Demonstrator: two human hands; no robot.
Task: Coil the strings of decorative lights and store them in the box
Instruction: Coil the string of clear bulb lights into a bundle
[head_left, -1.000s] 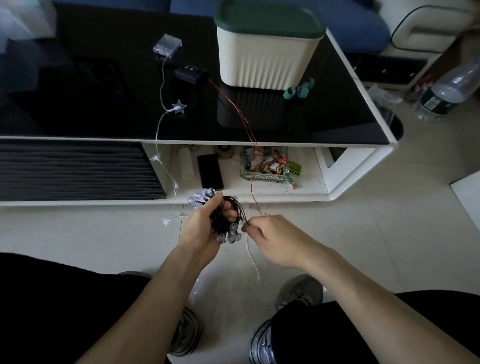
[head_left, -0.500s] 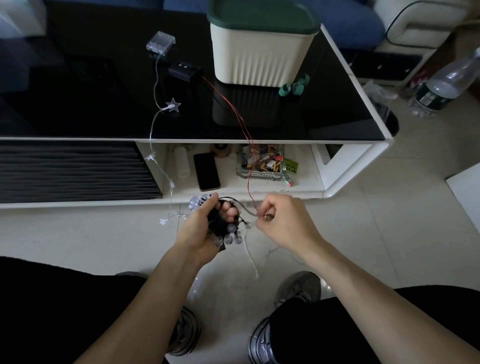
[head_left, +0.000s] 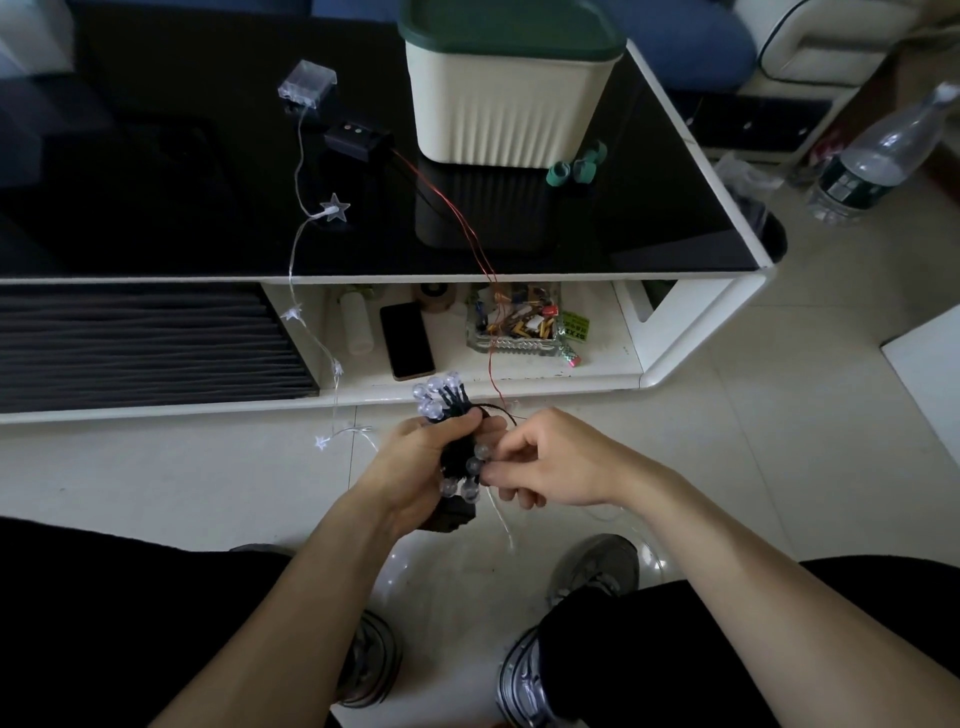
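The left hand (head_left: 415, 467) grips a coiled bundle of lights (head_left: 451, 415), fingers curled round its middle. Just right, the right hand (head_left: 556, 462) pinches its near bulbs.

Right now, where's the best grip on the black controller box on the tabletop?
Grip the black controller box across its two long sides, coming from above. It lies flat on the glass tabletop, top face clear, red wire leaving its right end, so avoid that end.
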